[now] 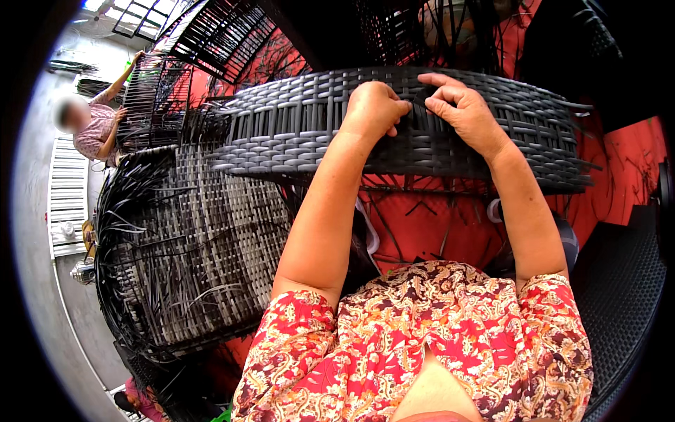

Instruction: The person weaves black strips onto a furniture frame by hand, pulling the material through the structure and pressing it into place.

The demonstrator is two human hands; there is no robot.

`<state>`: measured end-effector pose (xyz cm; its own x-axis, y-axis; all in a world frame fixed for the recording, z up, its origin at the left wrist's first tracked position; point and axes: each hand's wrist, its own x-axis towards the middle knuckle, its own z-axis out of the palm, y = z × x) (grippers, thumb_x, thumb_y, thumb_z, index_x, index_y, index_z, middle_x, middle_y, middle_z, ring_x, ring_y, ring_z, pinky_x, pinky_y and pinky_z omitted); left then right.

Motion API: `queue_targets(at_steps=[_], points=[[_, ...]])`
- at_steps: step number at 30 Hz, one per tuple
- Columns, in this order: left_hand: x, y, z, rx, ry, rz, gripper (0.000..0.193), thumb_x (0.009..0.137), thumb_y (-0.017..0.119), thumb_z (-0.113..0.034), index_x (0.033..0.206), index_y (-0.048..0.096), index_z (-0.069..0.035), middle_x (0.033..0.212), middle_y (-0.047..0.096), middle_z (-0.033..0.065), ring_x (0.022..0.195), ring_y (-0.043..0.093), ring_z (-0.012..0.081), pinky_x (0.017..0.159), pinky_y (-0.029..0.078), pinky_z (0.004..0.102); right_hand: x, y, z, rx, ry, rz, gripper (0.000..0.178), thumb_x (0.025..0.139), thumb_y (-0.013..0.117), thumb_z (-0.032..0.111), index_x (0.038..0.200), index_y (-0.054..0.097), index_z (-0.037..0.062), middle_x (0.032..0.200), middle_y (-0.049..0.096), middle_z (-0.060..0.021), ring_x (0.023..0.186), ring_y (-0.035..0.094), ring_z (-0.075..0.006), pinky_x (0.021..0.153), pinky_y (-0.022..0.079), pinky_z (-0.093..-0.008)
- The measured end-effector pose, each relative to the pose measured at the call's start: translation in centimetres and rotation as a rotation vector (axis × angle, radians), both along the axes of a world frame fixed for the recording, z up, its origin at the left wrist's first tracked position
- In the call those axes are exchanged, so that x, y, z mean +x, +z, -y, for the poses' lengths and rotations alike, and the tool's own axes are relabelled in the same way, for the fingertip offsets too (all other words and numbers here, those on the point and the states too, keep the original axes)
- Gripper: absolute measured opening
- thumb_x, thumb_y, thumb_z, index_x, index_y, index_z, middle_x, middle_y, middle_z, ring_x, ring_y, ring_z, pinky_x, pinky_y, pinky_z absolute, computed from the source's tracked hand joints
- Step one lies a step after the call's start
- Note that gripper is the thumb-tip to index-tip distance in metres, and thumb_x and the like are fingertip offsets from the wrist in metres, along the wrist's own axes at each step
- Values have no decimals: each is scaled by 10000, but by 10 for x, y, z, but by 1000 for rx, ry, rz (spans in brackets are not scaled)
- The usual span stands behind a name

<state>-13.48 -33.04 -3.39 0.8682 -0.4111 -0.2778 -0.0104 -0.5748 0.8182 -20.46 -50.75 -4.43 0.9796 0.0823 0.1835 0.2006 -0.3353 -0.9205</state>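
Note:
In front of me a long, curved panel of dark grey woven wicker (281,144) stretches from left to right. Its top and bottom bands are tightly woven, with open upright strands between them. My left hand (375,110) is closed against the middle of the panel, thumb and forefinger pinched. Just right of it, my right hand (464,116) pinches with thumb and forefinger, its other fingers raised. Between the two sets of fingertips runs a dark weaving strand (420,100); its ends blend into the weave and cannot be made out.
On the left lies a large grey-black woven piece (204,246) with loose strand ends. Red floor covering (436,228) with scattered strands shows beneath the panel. A person (95,123) at far left holds a dark slatted frame (158,98). A black woven surface (622,295) stands at right.

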Motion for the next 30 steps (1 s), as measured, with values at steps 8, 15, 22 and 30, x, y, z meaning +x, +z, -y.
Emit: queue_targets(at_steps=[8,15,22,30], points=[[8,4,12,267,-68,137,236,665,666,-243,611,653,-13,532,610,101,502,613,202,572,509,321,2,-1,-3,2,-40,58,189,829,624,145,731,618,-17,1192,555,-131,930,545,-139,775,418,-269],[7,4,3,-60,-46,-131,170,706,667,-133,753,624,25,538,519,20,364,410,85,344,301,239,1,-1,-2,-54,-32,38,199,862,590,163,735,593,11,1248,522,-107,968,510,-130,810,391,-261],[2,8,-14,-479,-67,-622,166,866,534,-93,930,549,59,616,543,25,332,358,18,293,237,159,1,0,-3,-57,-47,45,191,859,590,157,738,596,10,1247,520,-115,957,514,-130,803,395,-259],[-15,-17,-19,-1118,156,-1056,179,914,408,-85,927,514,58,588,504,-1,316,334,2,286,240,151,3,-9,0,-255,-70,116,198,835,584,142,690,551,11,1327,460,-141,1205,428,-245,990,316,-328]])
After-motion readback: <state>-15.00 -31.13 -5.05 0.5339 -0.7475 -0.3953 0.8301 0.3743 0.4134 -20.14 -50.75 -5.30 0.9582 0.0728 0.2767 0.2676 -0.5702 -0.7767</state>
